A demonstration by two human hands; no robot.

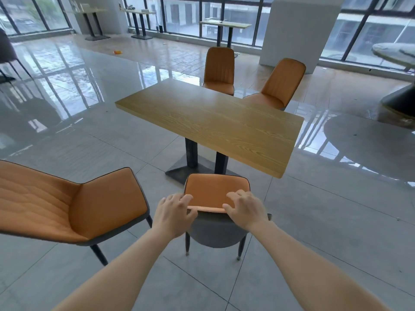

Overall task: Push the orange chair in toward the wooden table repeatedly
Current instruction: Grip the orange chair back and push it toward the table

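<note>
Orange chair, grey on the rear of its backrest, stands at 6 o'clock of the wooden desk. Its seat faces the desk, with the front edge close to the near long side and to the dark pedestal base. Whether the seat reaches under the top cannot be told.

Left hand grips the top edge of the backrest at its 9 o'clock end, fingers curled over onto the orange face. Right hand grips the same edge at the 3 o'clock end, fingers likewise curled over. Both forearms are extended.

Second chair stands at 9 o'clock of the gripped one, apart from it. Across the desk stand a third chair at 12 o'clock and a fourth chair at 1 o'clock. Floor is glossy grey tile.
</note>
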